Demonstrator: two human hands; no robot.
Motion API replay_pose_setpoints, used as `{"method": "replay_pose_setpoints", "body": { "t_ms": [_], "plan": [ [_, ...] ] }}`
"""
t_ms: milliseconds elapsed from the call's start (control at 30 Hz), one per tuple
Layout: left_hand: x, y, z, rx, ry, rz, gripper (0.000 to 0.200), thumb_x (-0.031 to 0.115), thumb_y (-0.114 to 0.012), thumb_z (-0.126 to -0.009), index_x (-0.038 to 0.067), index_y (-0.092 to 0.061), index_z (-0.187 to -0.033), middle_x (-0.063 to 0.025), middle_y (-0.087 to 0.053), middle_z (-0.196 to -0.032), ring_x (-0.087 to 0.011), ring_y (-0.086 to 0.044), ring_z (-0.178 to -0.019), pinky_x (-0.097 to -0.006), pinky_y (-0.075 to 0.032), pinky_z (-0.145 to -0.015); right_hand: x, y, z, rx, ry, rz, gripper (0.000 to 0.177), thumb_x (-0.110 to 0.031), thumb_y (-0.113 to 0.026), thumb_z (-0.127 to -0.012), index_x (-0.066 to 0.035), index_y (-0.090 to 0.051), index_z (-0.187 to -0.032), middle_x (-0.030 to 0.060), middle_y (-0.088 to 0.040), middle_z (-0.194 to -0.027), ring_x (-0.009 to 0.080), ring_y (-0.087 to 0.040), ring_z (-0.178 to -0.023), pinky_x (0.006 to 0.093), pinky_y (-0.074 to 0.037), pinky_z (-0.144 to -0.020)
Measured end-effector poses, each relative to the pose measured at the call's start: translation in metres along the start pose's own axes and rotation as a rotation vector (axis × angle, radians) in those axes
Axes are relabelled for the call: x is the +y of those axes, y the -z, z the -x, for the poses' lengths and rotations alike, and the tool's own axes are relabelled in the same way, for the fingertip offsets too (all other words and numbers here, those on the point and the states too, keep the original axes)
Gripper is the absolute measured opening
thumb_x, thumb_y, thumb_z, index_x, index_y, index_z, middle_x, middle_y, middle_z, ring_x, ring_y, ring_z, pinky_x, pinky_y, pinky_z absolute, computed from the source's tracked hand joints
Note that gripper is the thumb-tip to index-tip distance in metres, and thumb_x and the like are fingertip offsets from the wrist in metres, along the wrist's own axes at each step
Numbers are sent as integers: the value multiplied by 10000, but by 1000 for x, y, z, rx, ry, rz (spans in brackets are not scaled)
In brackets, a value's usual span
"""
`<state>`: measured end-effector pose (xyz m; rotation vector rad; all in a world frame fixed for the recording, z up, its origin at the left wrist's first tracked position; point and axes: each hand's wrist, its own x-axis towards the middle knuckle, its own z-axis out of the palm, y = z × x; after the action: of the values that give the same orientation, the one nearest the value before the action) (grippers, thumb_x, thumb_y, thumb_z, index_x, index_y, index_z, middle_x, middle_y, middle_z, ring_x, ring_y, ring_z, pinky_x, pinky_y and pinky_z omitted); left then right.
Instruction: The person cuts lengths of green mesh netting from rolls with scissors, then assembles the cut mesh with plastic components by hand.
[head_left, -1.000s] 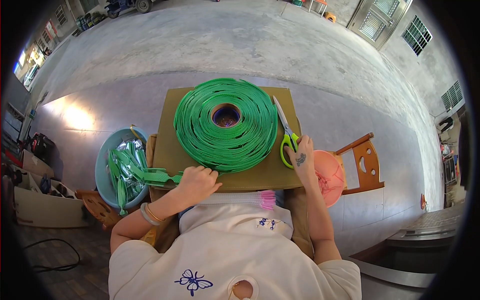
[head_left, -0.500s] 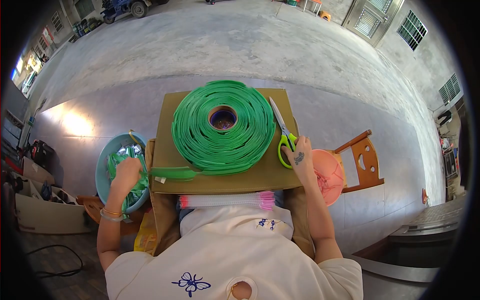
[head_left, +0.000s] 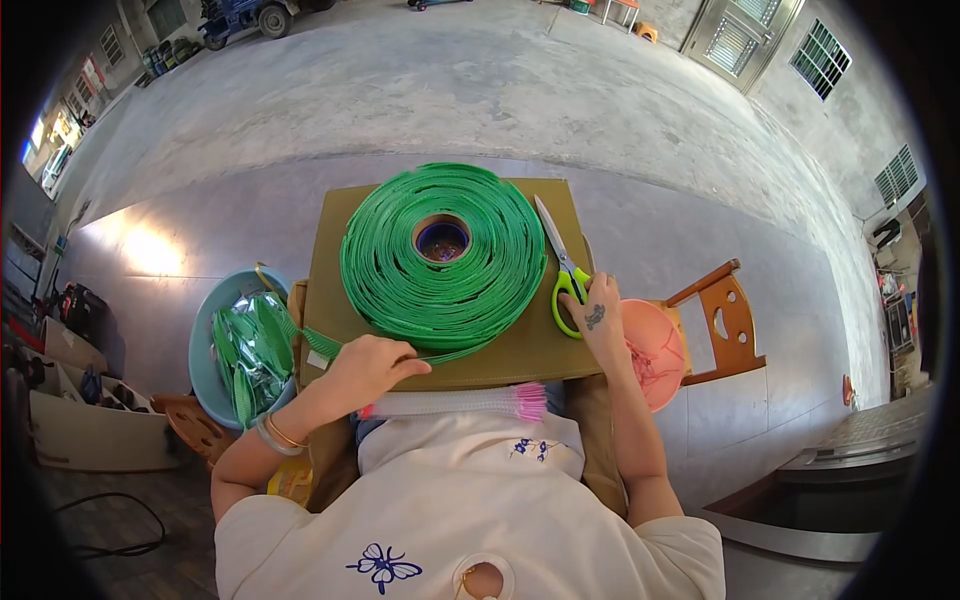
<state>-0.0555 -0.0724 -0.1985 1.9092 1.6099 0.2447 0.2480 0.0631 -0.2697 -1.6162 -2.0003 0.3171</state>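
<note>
Under the head camera, on the cardboard surface (head_left: 520,355): left hand (head_left: 365,365) palm down, fingers curled and pressing the loose tail of the green strip (head_left: 322,343) flat, just off the big coiled roll (head_left: 443,250) lying beyond the fingertips. Right hand (head_left: 598,318) closed on the handles of the scissors (head_left: 562,270), blades shut and pointing away along the roll's edge. Left of the left fingers, a blue basin (head_left: 205,335) with cut green pieces (head_left: 250,355); right of the right fingers, a pink bowl (head_left: 655,360). Looks thin, light, floppy and rather slick; best pinched flat near the free end.
</note>
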Motion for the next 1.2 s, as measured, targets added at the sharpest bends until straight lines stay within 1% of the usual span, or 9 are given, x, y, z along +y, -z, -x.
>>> {"method": "replay_pose_setpoints", "body": {
  "t_ms": [100, 200, 300, 600, 767, 900, 1000, 1100, 1200],
  "plan": [
    [10, -29, -5, 265, -277, -149, 307, 300, -613, -797, -7, -620, -810, -137, -598, -660, -301, -603, -655, -393, -464, -566, 2, -2, 0, 8, 7, -9, 394, -194, -726, -699, 62, -489, -882, 240, -537, -886, 388, -530, -831, 431, -432, -721],
    [10, -46, -15, 248, -262, -206, 301, 283, -645, -762, 5, -614, -873, -153, -602, -682, -306, -591, -637, -402, -470, -590, 0, -1, 0, 14, 5, -9, 392, -194, -726, -698, 61, -490, -881, 237, -537, -884, 387, -529, -830, 431, -430, -724],
    [-2, -54, -19, 254, -281, -202, 233, 239, -659, -743, 15, -596, -761, -149, -587, -638, -319, -575, -591, -409, -457, -549, 1, -1, 0, 10, -9, -6, 394, -197, -726, -698, 60, -491, -881, 236, -537, -884, 387, -529, -838, 430, -430, -728],
    [-2, -7, 5, 8, 20, 33, 186, 172, -653, -743, -6, -613, -782, -204, -585, -649, -381, -573, -640, -433, -443, -581, -3, 1, -2, -28, -44, 36, 382, -210, -717, -707, 73, -515, -865, 235, -550, -863, 386, -540, -816, 423, -439, -719],
    [12, -23, -11, 82, -107, 181, 182, 174, -643, -762, -1, -631, -812, -180, -595, -630, -329, -582, -594, -382, -447, -554, 13, 2, -5, 37, 66, 27, 331, -227, -640, -784, 80, -543, -864, 170, -567, -736, 309, -573, -716, 386, -461, -619],
    [41, 11, -26, -72, -38, 355, 187, 178, -634, -795, -7, -636, -825, -102, -611, -595, -152, -589, -536, -303, -450, -504, 19, 18, -10, -279, -503, -918, 281, -269, -556, -863, 12, -539, -875, 49, -523, -700, 99, -524, -561, 243, -421, -397],
    [46, 35, -41, -37, -152, 476, 179, 168, -618, -823, -9, -640, -814, -56, -623, -617, -58, -556, -540, -248, -441, -472, -6, 33, -2, -173, -342, -1333, 373, -382, -549, -859, -12, -505, -862, 46, -499, -721, 104, -477, -527, 223, -394, -391],
    [49, 62, -59, 73, -118, 631, 192, 157, -604, -845, -29, -632, -807, -41, -618, -653, -63, -537, -533, -211, -416, -460, -15, 40, 15, -523, -43, -1639, 532, -570, -490, -833, -38, -461, -817, 25, -462, -665, 87, -466, -509, 206, -367, -401],
    [29, 78, -81, 212, -68, 741, 190, 161, -598, -851, -23, -631, -820, -51, -619, -675, -79, -533, -521, -203, -415, -452, -29, 46, 35, -849, 212, -1539, 709, -748, -386, -748, -47, -463, -827, 30, -472, -709, 87, -477, -550, 208, -367, -424]
  ]
}}
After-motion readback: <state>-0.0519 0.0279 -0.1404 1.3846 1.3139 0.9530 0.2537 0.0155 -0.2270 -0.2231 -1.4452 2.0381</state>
